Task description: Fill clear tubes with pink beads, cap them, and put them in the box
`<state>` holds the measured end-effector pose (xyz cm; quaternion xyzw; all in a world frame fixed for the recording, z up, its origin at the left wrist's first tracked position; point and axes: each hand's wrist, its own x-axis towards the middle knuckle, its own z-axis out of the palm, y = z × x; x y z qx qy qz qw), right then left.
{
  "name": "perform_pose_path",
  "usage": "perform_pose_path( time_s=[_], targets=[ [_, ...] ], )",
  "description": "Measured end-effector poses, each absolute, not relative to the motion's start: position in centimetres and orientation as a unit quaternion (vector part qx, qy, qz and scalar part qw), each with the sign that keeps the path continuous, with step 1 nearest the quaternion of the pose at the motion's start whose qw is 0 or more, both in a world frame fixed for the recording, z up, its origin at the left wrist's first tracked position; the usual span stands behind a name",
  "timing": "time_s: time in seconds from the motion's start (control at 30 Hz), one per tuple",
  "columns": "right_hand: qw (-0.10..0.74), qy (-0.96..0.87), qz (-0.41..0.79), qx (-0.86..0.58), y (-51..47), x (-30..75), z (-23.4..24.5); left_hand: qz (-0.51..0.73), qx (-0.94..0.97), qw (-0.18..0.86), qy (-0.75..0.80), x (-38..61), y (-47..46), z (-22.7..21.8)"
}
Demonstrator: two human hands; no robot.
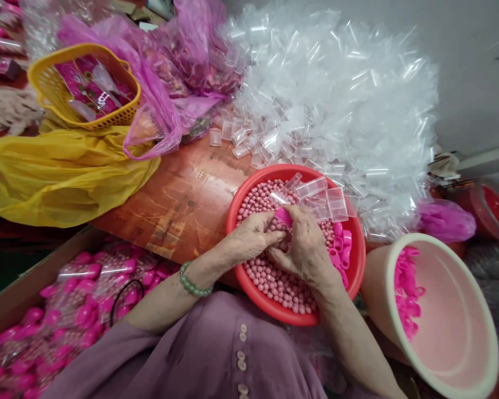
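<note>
Over a red basin [233,221] of pink beads [270,280], my two hands meet. My left hand [253,238], with a green bead bracelet [193,281] on its wrist, is closed with its fingertips at a bright pink plastic cap [283,216]. From the other side my right hand [303,244] pinches the same cap between its fingers. What lies under the fingers is hidden. Just beyond my right hand, several clear plastic tubes [336,204] rest on the beads. Loose pink caps [341,246] lie along the basin's right side.
A large heap of clear tubes [336,94] covers the back of the table [187,188]. At right stands a pale tub [453,310] with pink pieces. Filled pink-capped containers [83,299] fill a box at lower left. A yellow basket [83,50] and yellow bag [66,172] sit at left.
</note>
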<state>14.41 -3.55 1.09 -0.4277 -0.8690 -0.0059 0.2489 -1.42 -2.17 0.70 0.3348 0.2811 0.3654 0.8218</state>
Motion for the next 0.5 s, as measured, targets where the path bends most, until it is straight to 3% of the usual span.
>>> perform_pose_path(
  time_s=[0.5],
  targets=[
    [0.275,-0.870,-0.065,-0.405,-3.36,14.17,0.95,0.373,0.341,0.828,0.242,-1.71,-2.14,0.79]
  ],
)
